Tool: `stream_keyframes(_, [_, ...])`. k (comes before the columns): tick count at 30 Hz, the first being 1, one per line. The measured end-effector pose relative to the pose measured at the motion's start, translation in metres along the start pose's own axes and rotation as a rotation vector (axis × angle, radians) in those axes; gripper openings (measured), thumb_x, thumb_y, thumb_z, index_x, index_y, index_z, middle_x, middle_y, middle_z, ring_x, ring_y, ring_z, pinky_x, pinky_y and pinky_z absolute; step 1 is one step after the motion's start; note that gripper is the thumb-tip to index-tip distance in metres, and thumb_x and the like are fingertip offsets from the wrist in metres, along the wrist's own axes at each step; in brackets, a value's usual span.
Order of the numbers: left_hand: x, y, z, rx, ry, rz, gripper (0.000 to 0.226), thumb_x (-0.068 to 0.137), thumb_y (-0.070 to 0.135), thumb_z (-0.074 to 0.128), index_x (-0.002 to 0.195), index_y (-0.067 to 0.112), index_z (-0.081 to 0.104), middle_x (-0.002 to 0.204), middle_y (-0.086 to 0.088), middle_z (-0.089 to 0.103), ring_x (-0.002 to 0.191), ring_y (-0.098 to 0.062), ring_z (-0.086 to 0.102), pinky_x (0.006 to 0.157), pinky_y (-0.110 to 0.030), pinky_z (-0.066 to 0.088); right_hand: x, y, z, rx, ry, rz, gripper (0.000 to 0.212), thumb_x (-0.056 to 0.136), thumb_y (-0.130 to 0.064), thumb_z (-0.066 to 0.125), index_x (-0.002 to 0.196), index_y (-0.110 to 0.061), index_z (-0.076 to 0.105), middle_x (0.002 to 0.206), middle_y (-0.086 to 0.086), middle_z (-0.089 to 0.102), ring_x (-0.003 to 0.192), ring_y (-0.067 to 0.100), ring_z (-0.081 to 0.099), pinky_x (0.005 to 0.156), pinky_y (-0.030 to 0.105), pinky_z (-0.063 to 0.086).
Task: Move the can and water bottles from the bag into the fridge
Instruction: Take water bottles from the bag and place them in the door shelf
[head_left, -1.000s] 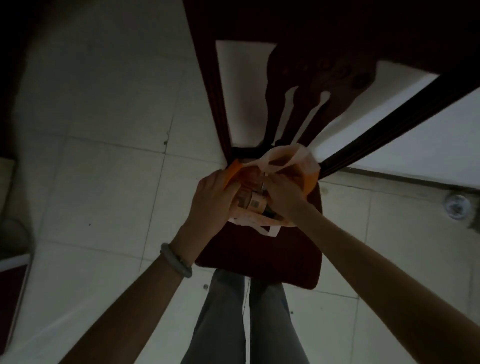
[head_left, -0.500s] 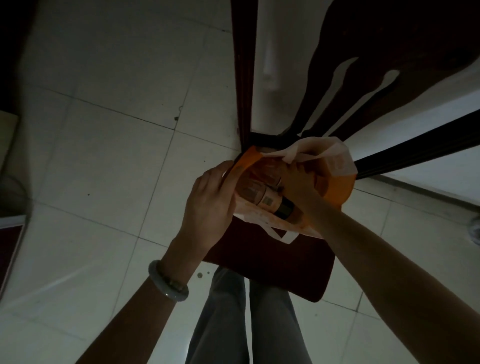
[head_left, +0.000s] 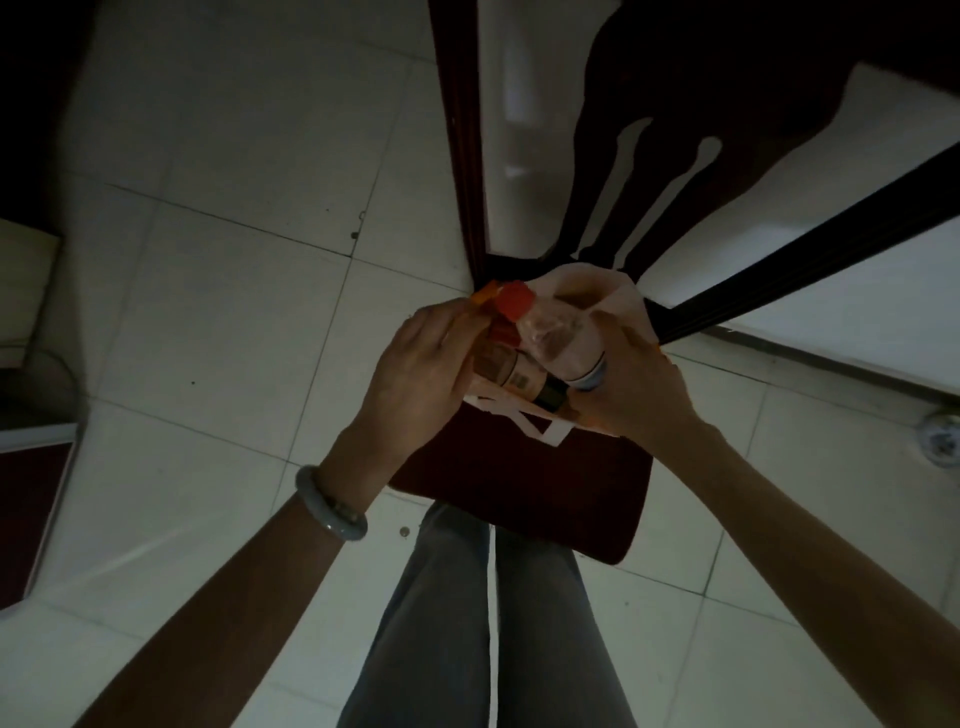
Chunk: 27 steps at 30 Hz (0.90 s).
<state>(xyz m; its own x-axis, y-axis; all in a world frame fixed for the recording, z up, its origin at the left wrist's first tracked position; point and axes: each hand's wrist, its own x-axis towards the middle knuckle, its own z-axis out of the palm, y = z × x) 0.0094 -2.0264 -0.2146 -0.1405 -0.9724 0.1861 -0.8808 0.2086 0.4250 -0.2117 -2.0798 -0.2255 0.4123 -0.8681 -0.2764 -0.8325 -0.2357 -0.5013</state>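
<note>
An orange and white bag (head_left: 597, 283) sits on the seat of a dark red chair (head_left: 519, 493). My right hand (head_left: 628, 387) grips a clear water bottle (head_left: 561, 338) with a red cap, lifted partly out of the bag's mouth. My left hand (head_left: 421, 369) holds the bag's left rim. Between the hands, inside the bag, lies another drink container (head_left: 519, 379) with a brown label and a dark end. I cannot tell if it is the can.
The chair's dark back (head_left: 701, 130) rises beyond the bag. A dark door frame (head_left: 457, 130) runs up the middle. White floor tiles (head_left: 234, 260) spread to the left. My legs (head_left: 493, 623) stand just behind the chair. A round floor drain (head_left: 940, 441) lies at right.
My right hand has pulled the water bottle up out of the bag, so its red cap now shows above the rim. The left hand stays on the bag's edge.
</note>
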Motion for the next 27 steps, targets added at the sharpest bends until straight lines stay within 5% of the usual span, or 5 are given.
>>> stream_keyframes(6, [0.022, 0.009, 0.031, -0.083, -0.347, 0.172, 0.021, 0.084, 0.019, 0.057, 0.097, 0.004, 0.064, 0.100, -0.013, 0.064, 0.093, -0.021, 0.056, 0.083, -0.027, 0.046, -0.027, 0.004, -0.059, 0.071, 0.132, 0.178, 0.074, 0.064, -0.037, 0.075, 0.126, -0.021, 0.038, 0.103, 0.005, 0.061, 0.089, 0.026, 0.061, 0.071, 0.043, 0.055])
stream_keyframes(11, [0.042, 0.016, 0.072, -0.126, -0.722, -0.010, 0.040, 0.090, 0.030, 0.043, 0.123, 0.007, 0.050, 0.129, -0.014, 0.052, 0.119, -0.029, 0.048, 0.103, -0.045, 0.037, -0.034, 0.023, -0.079, 0.046, 0.197, 0.256, 0.066, 0.063, -0.035, 0.073, 0.119, -0.022, 0.040, 0.094, 0.003, 0.060, 0.083, 0.023, 0.060, 0.068, 0.040, 0.053])
stream_keyframes(15, [0.049, 0.022, 0.069, -0.746, -0.499, -0.286, 0.040, 0.101, 0.030, 0.026, 0.135, 0.027, 0.046, 0.132, -0.017, 0.054, 0.119, -0.034, 0.053, 0.095, -0.050, 0.046, -0.037, 0.033, -0.074, 0.063, 0.181, 0.282, 0.066, 0.064, -0.033, 0.073, 0.121, -0.021, 0.041, 0.098, 0.004, 0.061, 0.086, 0.024, 0.060, 0.071, 0.041, 0.053])
stream_keyframes(21, [0.060, 0.030, 0.088, -1.087, -0.506, -0.691, 0.038, 0.094, 0.045, 0.044, 0.124, 0.028, 0.059, 0.122, -0.015, 0.062, 0.113, -0.040, 0.056, 0.085, -0.059, 0.049, -0.031, 0.043, -0.057, 0.056, 0.159, 0.269, 0.070, 0.065, -0.033, 0.071, 0.127, -0.023, 0.039, 0.099, 0.004, 0.061, 0.085, 0.023, 0.060, 0.071, 0.040, 0.053])
stream_keyframes(27, [0.054, 0.018, 0.096, -0.916, -0.313, -0.763, 0.026, 0.100, 0.018, 0.040, 0.111, 0.016, 0.063, 0.090, 0.014, 0.072, 0.082, -0.004, 0.068, 0.063, -0.020, 0.056, -0.026, 0.043, -0.052, 0.048, 0.148, 0.218, 0.074, 0.065, -0.037, 0.075, 0.128, -0.022, 0.039, 0.102, 0.003, 0.060, 0.089, 0.023, 0.059, 0.071, 0.039, 0.053])
